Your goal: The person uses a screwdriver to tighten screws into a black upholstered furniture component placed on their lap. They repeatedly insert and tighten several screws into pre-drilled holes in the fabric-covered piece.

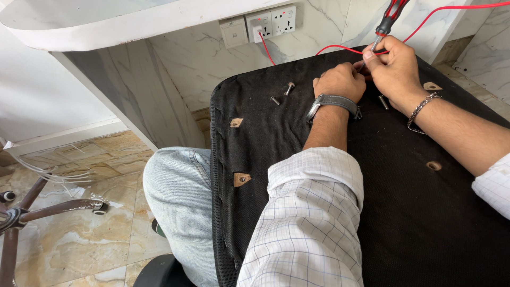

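A black fabric-covered chair seat [404, 212] lies upside down across my lap, with several small cut-outs showing wood. My right hand [392, 66] grips a red and black screwdriver [389, 20], its tip down at the seat's far edge. My left hand [340, 81], with a grey watch on the wrist, is closed beside the screwdriver tip, its fingertips pinched at the same spot. What they pinch is hidden. Two loose bolts [282, 93] lie on the fabric left of my left hand. Another bolt [383, 102] lies between my wrists.
A red cable [425, 24] runs from a white wall socket [271, 22] across the seat's far edge. A white tabletop [106, 21] overhangs at the upper left. A chair's wheeled base [32, 212] stands on the marble floor at the left.
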